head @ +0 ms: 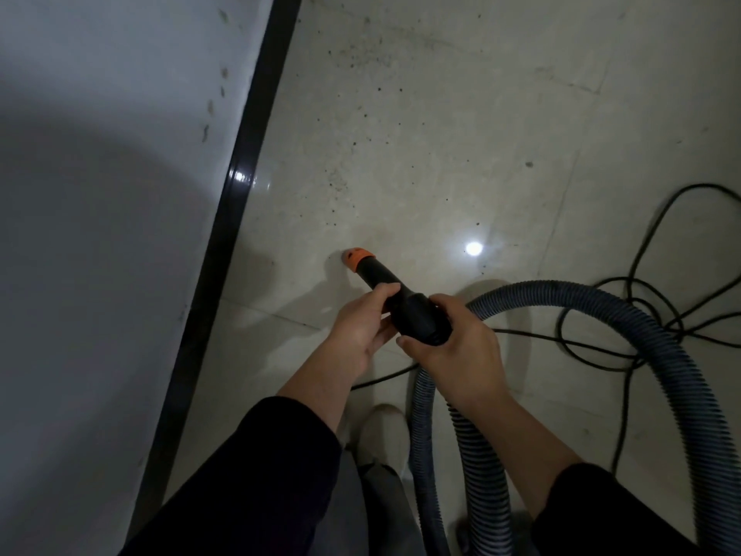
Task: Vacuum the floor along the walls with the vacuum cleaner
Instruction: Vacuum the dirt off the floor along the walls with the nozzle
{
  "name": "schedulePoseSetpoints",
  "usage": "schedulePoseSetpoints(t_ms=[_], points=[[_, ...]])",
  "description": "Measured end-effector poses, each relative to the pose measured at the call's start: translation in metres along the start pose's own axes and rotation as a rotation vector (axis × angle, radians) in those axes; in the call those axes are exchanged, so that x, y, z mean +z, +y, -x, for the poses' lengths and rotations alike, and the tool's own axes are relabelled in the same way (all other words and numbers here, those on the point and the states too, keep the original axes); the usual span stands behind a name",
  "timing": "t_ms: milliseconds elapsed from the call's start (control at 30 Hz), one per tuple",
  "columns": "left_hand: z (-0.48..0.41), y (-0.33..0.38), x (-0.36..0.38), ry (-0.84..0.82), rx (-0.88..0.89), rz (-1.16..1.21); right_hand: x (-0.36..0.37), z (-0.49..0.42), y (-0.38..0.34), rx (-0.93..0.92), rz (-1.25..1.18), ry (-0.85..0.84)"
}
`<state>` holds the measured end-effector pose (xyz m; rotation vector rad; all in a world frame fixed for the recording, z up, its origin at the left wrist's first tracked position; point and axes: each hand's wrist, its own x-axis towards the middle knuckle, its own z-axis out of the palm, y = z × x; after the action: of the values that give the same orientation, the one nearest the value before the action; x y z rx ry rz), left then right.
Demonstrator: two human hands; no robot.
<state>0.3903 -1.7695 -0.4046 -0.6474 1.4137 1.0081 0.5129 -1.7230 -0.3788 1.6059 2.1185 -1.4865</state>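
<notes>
A black vacuum nozzle (379, 276) with an orange tip (356, 258) points down at the pale tiled floor (421, 154), a short way right of the black skirting board (236, 202). My left hand (363, 327) grips the nozzle tube from the left. My right hand (453, 343) grips the thick black collar where the ribbed grey hose (661, 355) joins. The hose loops out to the right and comes back down past my legs. Dark crumbs and specks (353, 66) lie scattered on the floor ahead of the tip.
A white wall (100, 194) fills the left side above the skirting. A thin black power cable (641, 311) lies in tangled loops on the floor at right and runs under the hose. My light shoe (381, 431) stands below the hands. A lamp reflection (474, 248) shines on the tile.
</notes>
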Motion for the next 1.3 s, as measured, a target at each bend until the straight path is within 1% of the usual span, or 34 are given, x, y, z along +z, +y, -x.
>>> schedulePoseSetpoints(t_ms=[400, 867, 1133, 1300], points=[[0.002, 0.007, -0.034, 0.045, 0.009, 0.073, 0.023, -0.003, -0.018, -0.082, 0.076, -0.058], [0.008, -0.001, -0.096, 0.107, -0.006, 0.151, 0.064, 0.008, -0.044, -0.148, 0.184, -0.196], [0.011, -0.004, -0.123, 0.141, -0.023, 0.171, 0.081, 0.013, -0.056, -0.155, 0.247, -0.280], [0.011, -0.005, -0.134, 0.151, -0.025, 0.187, 0.090, 0.016, -0.063, -0.155, 0.278, -0.298]])
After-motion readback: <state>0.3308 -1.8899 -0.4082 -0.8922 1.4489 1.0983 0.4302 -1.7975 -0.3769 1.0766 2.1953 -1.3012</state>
